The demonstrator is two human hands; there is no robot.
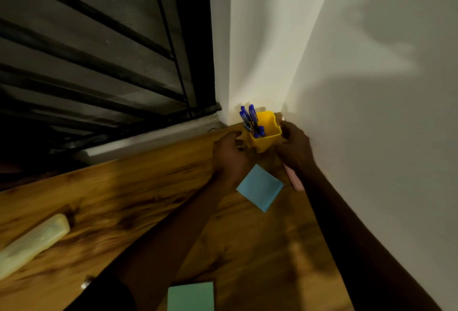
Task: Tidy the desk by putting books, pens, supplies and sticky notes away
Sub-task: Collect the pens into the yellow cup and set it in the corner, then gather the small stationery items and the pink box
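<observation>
Left hand (228,154) and right hand (295,147) are gripping the yellow pen holder (266,134) between curled fingers at the far right corner of the desk (148,186); blue pens (250,117) are standing inside.

Home study corner, wooden desk (138,201), pen holder (266,133)

A single wide-angle camera worn on the person's head looks forward and steeply down into the far corner of the desk (124,211). The view is rolled, so the desk's back edge climbs from the left edge toward the centre. A window grille (86,50) fills the upper left and a white wall (371,87) fills the right half. Both forearms enter from the bottom edge and stretch to the centre, where the left hand (229,154) and right hand (295,147) hold a yellow pen holder (266,134). The near desk is large and blurred.
</observation>
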